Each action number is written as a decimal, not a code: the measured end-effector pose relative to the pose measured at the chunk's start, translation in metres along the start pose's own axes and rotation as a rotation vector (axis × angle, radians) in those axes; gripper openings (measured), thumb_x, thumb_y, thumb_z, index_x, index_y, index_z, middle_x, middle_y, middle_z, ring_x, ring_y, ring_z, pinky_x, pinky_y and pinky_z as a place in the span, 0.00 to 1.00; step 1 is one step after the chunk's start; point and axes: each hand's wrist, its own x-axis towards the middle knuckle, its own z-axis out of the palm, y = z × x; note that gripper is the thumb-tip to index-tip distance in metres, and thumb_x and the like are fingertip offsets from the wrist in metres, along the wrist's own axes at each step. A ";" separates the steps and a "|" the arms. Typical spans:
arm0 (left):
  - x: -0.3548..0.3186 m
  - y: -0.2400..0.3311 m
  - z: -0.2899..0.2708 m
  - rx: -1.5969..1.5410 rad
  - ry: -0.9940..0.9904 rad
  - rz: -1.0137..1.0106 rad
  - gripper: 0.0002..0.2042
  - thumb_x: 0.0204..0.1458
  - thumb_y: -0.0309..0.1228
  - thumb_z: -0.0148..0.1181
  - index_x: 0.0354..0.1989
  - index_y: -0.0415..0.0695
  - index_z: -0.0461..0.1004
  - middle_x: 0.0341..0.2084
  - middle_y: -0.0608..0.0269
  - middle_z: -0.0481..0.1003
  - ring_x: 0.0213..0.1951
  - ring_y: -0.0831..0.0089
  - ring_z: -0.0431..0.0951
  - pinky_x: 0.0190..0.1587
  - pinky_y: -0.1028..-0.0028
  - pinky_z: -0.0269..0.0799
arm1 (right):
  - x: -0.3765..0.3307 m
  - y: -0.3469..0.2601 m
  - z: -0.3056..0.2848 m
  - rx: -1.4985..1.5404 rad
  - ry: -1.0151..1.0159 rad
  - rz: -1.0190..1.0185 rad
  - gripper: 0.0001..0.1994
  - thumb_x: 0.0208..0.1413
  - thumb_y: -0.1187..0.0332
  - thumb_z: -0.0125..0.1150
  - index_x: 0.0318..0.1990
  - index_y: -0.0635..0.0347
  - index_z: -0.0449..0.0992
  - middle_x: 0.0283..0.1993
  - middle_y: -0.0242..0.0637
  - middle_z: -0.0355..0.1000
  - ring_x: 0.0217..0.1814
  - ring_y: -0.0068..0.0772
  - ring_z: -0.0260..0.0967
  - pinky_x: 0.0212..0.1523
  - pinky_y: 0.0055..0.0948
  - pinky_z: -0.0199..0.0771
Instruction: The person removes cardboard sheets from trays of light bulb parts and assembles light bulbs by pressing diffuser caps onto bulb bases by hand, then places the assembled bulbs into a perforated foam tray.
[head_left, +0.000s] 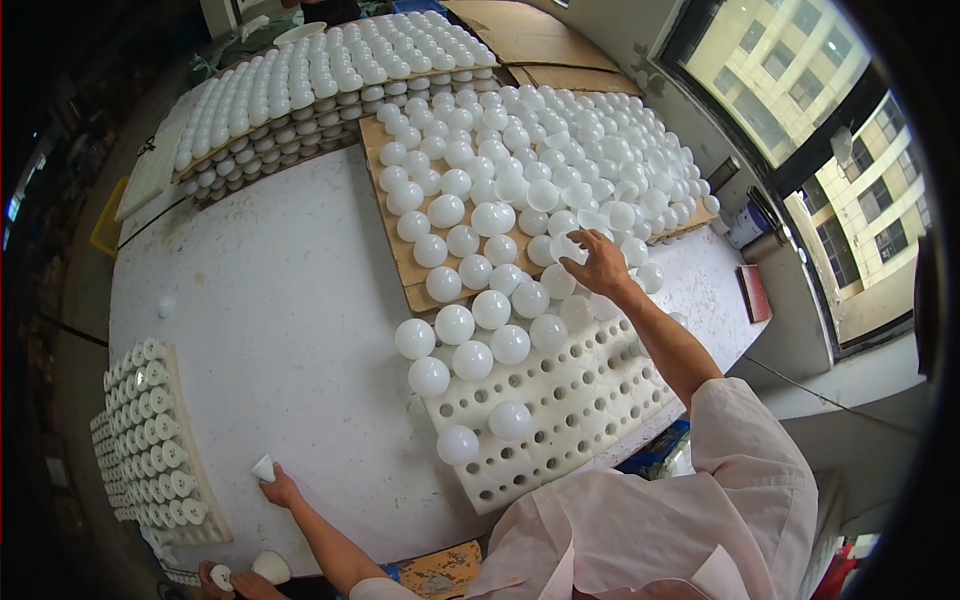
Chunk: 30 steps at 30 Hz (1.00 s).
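Note:
White frosted bulb globes (493, 219) stand in rows on a brown board (395, 250) and on the white perforated foam tray (560, 410) in front of it. My right hand (602, 264) reaches over the globes at the board's near right part. Its thumb and fingers are apart, with nothing visible between them. Low on the left, my left hand (281, 488) is closed around a small white cup-shaped bulb housing (263, 468) just over the white table. Two globes, one a loose-standing globe (510, 421), sit apart on the near part of the foam tray.
Stacked boards of globes (330, 75) fill the far left. White bulb bases (158, 430) stand in a tray at the left edge. Another person's hand (215, 580) is at the lower left, beside a white housing (271, 567). A window (800, 90) is on the right.

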 end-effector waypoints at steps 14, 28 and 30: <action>-0.232 0.060 -0.059 -1.015 -0.396 0.078 0.22 0.52 0.28 0.56 0.54 0.31 0.65 0.46 0.52 0.72 0.42 0.66 0.75 0.40 0.72 0.70 | 0.018 0.006 -0.028 0.652 -0.208 0.269 0.35 0.42 0.56 0.70 0.56 0.65 0.64 0.44 0.43 0.69 0.45 0.31 0.71 0.43 0.29 0.74; -0.410 0.106 -0.110 -1.265 -1.178 0.230 0.30 0.49 0.26 0.56 0.61 0.32 0.56 0.57 0.40 0.65 0.42 0.67 0.77 0.37 0.74 0.72 | -0.218 0.028 0.016 1.943 -0.542 0.810 0.25 0.59 0.53 0.53 0.59 0.57 0.62 0.52 0.42 0.66 0.46 0.34 0.70 0.41 0.29 0.77; -0.429 0.109 -0.107 -1.200 -1.321 0.244 0.28 0.48 0.25 0.56 0.60 0.32 0.58 0.55 0.39 0.67 0.39 0.68 0.78 0.35 0.75 0.71 | -0.229 0.029 0.018 1.859 -0.546 0.815 0.25 0.61 0.49 0.49 0.59 0.54 0.62 0.51 0.39 0.67 0.40 0.29 0.68 0.28 0.18 0.68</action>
